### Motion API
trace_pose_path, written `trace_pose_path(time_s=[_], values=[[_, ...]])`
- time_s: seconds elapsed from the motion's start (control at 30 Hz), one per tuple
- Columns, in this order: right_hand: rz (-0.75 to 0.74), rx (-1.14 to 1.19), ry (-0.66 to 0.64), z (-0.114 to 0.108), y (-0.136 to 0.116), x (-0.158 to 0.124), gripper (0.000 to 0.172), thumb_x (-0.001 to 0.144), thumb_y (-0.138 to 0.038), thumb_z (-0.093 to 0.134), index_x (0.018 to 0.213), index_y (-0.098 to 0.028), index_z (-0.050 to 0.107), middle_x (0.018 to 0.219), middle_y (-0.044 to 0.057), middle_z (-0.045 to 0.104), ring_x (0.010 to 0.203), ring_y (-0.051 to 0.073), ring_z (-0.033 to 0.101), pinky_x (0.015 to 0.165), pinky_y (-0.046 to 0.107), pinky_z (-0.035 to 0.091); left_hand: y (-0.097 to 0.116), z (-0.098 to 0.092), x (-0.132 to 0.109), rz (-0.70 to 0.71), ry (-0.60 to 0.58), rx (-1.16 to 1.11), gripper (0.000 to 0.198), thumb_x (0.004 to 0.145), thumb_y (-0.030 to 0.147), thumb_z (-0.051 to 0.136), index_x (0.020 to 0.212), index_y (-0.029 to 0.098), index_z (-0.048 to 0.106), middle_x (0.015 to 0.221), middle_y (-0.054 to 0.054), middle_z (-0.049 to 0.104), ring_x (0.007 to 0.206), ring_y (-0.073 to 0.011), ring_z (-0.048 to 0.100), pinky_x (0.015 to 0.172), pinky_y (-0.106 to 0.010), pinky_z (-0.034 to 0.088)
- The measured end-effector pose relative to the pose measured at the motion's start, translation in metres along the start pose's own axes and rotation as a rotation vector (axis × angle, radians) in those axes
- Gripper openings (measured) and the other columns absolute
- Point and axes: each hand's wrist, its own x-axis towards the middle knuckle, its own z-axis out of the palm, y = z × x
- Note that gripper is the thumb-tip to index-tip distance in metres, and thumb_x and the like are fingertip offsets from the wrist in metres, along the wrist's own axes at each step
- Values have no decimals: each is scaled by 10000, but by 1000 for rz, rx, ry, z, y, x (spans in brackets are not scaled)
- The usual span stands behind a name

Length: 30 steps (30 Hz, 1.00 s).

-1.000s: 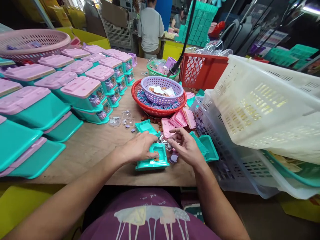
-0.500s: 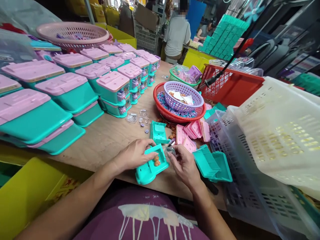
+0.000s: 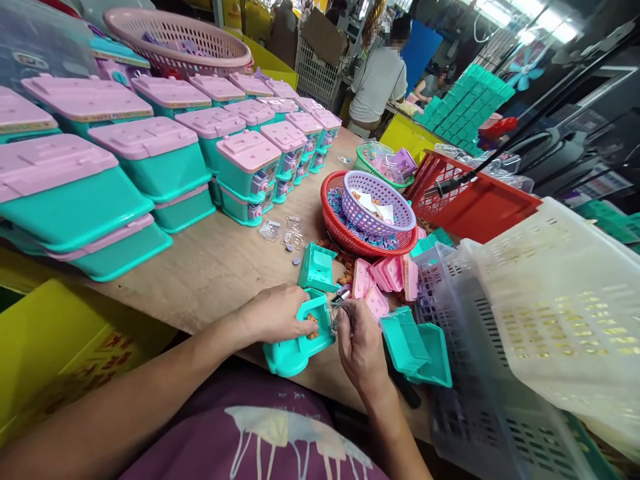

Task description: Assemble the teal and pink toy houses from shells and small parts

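Observation:
My left hand (image 3: pixel 277 315) grips a teal plastic toy part (image 3: pixel 300 343) at the table's near edge, with a small brown figure (image 3: pixel 313 321) seated in its recess. Pressed against that part's right side, my right hand (image 3: pixel 356 340) pinches a small clear plastic piece (image 3: pixel 336 316). Just beyond my hands lie another teal part (image 3: pixel 317 267) and several pink lids (image 3: pixel 385 277). Two more teal parts (image 3: pixel 417 345) lie to the right of my right hand.
Stacks of finished teal boxes with pink lids (image 3: pixel 150 160) fill the left of the wooden table (image 3: pixel 220 267). A purple basket (image 3: pixel 377 203) sits inside a red basket (image 3: pixel 350 233). White crates (image 3: pixel 555 313) crowd the right. A person (image 3: pixel 380 80) works at the back.
Both hands drew closer to my body with the teal part. My right hand closed in against the part, holding the clear piece. The view shifted left and down.

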Motion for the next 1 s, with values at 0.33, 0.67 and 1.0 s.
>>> trace_pose_path(time_s=[0.33, 0.67, 1.0], values=[[-69, -140, -15, 2, -9, -2, 133, 975, -142, 352, 947, -214, 459, 831, 45, 485, 755, 194, 488, 690, 321, 421, 3, 4, -2, 39, 33, 100, 209, 786, 424, 593, 795, 217, 621, 851, -68, 714, 836, -273, 679, 688, -314, 468], [-57, -210, -4, 6, -23, -1, 170, 978, -157, 361, 1043, -195, 514, 884, 77, 526, 787, 216, 523, 699, 346, 476, -5, 5, -5, 133, 32, -41, 238, 802, 436, 606, 841, 202, 630, 867, -48, 708, 839, -248, 662, 722, -303, 468], [-160, 137, -439, -33, -13, 0, 585, 977, -302, 518, 1525, -292, 312, 1327, 110, 430, 1309, 225, 438, 1127, 431, 411, -19, -8, -1, 372, -244, -468, 551, 642, 438, 820, 1121, 242, 631, 1057, 14, 709, 1048, -210, 631, 882, -245, 469]])
